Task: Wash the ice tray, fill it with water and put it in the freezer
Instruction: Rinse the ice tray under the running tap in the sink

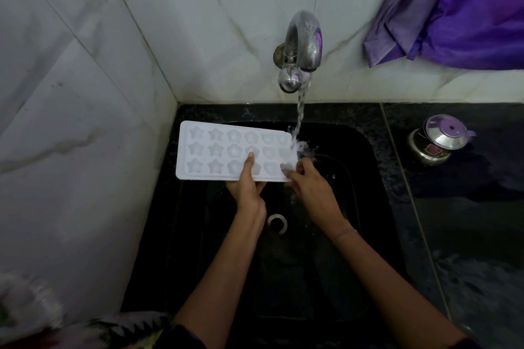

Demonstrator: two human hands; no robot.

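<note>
A white ice tray [215, 150] with star and flower shaped cups is held level over the black sink [365, 167]. Its left end reaches past the sink's rim. My left hand [248, 187] grips the tray's near edge, thumb on top across the cups. My right hand [309, 187] holds the tray's right end, fingers on the near right corner. Water runs from the metal tap [303, 42] in a stream [300, 113] that strikes the tray's right edge and splashes.
A drain [277, 223] sits in the sink floor between my forearms. A small steel lidded pot [438, 139] stands on the dark counter to the right. Purple cloth [465, 8] hangs at top right. White tiled walls close the left and back.
</note>
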